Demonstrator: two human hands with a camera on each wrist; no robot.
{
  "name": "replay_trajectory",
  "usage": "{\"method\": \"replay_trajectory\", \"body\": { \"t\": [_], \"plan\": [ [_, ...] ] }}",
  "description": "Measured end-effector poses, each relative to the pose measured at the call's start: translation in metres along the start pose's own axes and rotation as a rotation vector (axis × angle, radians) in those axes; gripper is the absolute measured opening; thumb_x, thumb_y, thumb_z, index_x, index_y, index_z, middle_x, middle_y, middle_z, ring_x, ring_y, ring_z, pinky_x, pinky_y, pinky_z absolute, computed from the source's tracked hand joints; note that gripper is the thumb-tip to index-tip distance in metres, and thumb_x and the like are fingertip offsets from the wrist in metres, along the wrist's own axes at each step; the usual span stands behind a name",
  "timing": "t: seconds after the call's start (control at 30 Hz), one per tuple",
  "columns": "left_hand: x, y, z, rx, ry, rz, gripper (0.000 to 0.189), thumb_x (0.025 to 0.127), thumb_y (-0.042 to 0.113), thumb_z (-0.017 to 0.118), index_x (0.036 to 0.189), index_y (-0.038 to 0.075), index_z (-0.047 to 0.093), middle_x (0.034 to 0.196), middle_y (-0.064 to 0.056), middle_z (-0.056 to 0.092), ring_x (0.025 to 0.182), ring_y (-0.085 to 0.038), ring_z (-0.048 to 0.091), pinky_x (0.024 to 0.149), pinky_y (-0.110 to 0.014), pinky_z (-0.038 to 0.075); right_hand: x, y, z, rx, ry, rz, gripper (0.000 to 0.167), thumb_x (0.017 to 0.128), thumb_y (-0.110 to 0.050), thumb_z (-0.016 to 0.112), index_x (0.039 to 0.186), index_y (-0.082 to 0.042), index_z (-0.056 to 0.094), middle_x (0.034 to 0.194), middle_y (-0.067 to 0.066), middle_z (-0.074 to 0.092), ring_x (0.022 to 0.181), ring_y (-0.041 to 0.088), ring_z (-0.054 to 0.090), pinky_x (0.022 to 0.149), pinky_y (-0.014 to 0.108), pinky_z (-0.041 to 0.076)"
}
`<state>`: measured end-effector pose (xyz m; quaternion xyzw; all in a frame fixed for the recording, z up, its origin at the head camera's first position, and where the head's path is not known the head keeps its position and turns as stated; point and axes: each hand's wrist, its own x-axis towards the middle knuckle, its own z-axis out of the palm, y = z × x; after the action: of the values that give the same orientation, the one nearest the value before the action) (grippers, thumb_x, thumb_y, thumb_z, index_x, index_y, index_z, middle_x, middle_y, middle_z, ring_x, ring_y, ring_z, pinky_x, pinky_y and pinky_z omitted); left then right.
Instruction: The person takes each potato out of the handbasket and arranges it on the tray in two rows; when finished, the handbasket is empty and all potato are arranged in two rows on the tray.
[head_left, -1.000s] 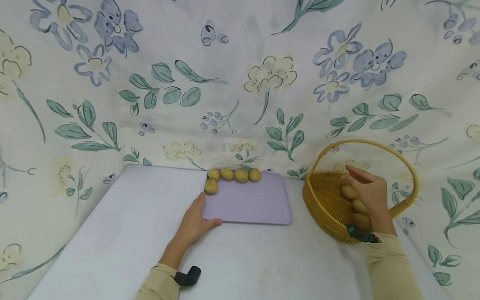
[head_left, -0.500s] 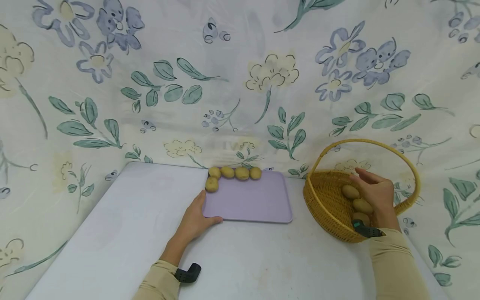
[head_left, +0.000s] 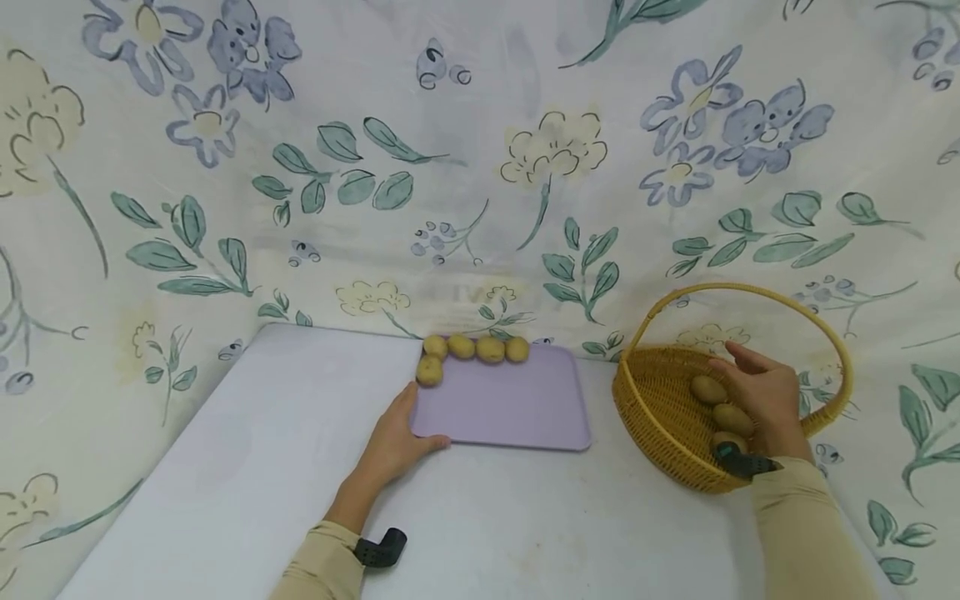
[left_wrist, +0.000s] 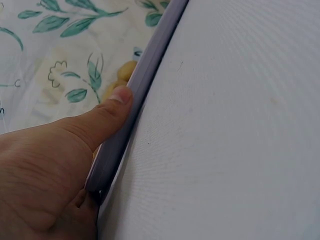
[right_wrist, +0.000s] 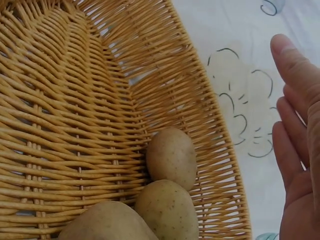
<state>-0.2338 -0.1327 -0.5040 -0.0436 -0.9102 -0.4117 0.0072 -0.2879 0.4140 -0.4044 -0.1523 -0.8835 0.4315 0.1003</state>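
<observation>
A lilac tray [head_left: 502, 408] lies on the white table, with several potatoes [head_left: 491, 349] along its back edge and at its back left corner. My left hand [head_left: 392, 437] holds the tray's near left corner, its fingers along the left side. In the left wrist view the thumb [left_wrist: 107, 116] lies against the front rim. On the right, a wicker basket [head_left: 652, 433] with an arched handle contains 3 visible potatoes [right_wrist: 172, 159]. Over the basket's right side is my right hand [head_left: 768, 400], relaxed and holding nothing; in the right wrist view its fingers extend beyond the rim.
The basket handle [head_left: 738, 287] arches high around my right hand. A floral cloth [head_left: 465, 192] hangs directly behind the table. White tabletop [head_left: 555, 525] shows in front of the tray and to its left [head_left: 322, 392].
My right hand has drifted slightly right over the basket, exposing more of the potatoes inside. The left hand keeps its place on the tray. The head view has shifted slightly.
</observation>
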Motion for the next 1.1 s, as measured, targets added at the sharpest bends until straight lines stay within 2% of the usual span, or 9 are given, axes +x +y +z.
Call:
{"method": "replay_trajectory", "body": {
  "t": [0.07,0.13,0.27,0.33,0.43,0.53,0.87,1.03,1.1],
  "plan": [
    [0.001,0.0,-0.003,0.003,-0.008,0.001,0.118,0.079,0.041,0.087,0.16,-0.007,0.016,0.168,-0.025,0.02,0.156,-0.042,0.02,0.129,-0.053,0.022,0.0,0.0,0.001,-0.009,-0.012,-0.008,0.077,0.085,-0.063,0.072,0.15,-0.026,0.053,0.159,0.006,0.047,0.145,0.027,0.046,0.079,0.001,0.046],
    [0.0,0.0,-0.004,0.011,-0.012,0.002,0.118,0.079,0.041,0.087,0.16,-0.007,0.016,0.168,-0.025,0.02,0.156,-0.042,0.02,0.129,-0.053,0.021,0.001,0.0,0.002,-0.01,-0.035,-0.003,0.079,0.085,-0.064,0.071,0.151,-0.025,0.052,0.159,0.006,0.046,0.146,0.029,0.045,0.086,0.006,0.049],
    [-0.001,0.001,-0.003,0.013,-0.003,0.002,0.117,0.079,0.038,0.088,0.16,-0.007,0.017,0.167,-0.026,0.022,0.156,-0.042,0.022,0.129,-0.053,0.022,0.003,0.005,0.005,-0.035,-0.087,0.0,0.082,0.088,-0.064,0.068,0.153,-0.021,0.047,0.16,0.01,0.044,0.146,0.035,0.042,0.111,0.038,0.05],
    [-0.001,0.0,-0.002,0.016,-0.001,0.003,0.116,0.079,0.038,0.088,0.16,-0.007,0.018,0.167,-0.026,0.022,0.155,-0.042,0.022,0.128,-0.053,0.023,0.005,0.009,0.008,-0.088,-0.099,-0.04,0.081,0.09,-0.063,0.067,0.153,-0.016,0.048,0.157,0.016,0.048,0.142,0.04,0.045,0.112,0.055,0.046],
    [-0.001,0.0,-0.002,0.019,-0.011,-0.003,0.116,0.08,0.039,0.087,0.16,-0.006,0.017,0.167,-0.025,0.021,0.156,-0.042,0.022,0.128,-0.053,0.023,0.01,0.016,0.01,-0.217,-0.082,-0.125,0.078,0.094,-0.06,0.065,0.149,-0.007,0.051,0.146,0.027,0.055,0.133,0.05,0.049,0.107,0.065,0.045],
    [-0.001,0.001,-0.002,0.015,-0.011,-0.004,0.116,0.08,0.039,0.087,0.16,-0.006,0.016,0.168,-0.025,0.021,0.156,-0.042,0.021,0.128,-0.054,0.023,0.015,0.02,0.013,-0.275,-0.083,-0.146,0.078,0.095,-0.059,0.063,0.148,-0.004,0.051,0.143,0.03,0.055,0.133,0.055,0.046,0.107,0.068,0.043],
    [0.001,0.002,-0.003,0.028,-0.008,0.001,0.118,0.08,0.041,0.087,0.16,-0.006,0.015,0.168,-0.025,0.02,0.156,-0.042,0.02,0.129,-0.053,0.022,0.016,0.025,0.017,-0.282,-0.045,-0.13,0.073,0.095,-0.053,0.067,0.147,-0.004,0.052,0.147,0.032,0.049,0.136,0.056,0.043,0.112,0.066,0.041],
    [0.002,0.001,-0.002,0.029,-0.01,0.001,0.118,0.08,0.041,0.087,0.16,-0.007,0.015,0.168,-0.026,0.02,0.156,-0.043,0.02,0.129,-0.054,0.022,0.017,0.027,0.016,-0.269,-0.081,-0.067,0.08,0.092,-0.061,0.066,0.148,-0.006,0.051,0.153,0.029,0.044,0.139,0.054,0.042,0.114,0.063,0.039],
    [0.002,0.0,-0.002,0.029,-0.009,-0.002,0.118,0.08,0.041,0.087,0.16,-0.007,0.015,0.168,-0.026,0.02,0.156,-0.043,0.02,0.128,-0.054,0.022,0.018,0.028,0.016,-0.278,-0.108,-0.04,0.083,0.091,-0.064,0.064,0.15,-0.007,0.049,0.154,0.03,0.042,0.132,0.05,0.049,0.11,0.059,0.047]
  ]
}}
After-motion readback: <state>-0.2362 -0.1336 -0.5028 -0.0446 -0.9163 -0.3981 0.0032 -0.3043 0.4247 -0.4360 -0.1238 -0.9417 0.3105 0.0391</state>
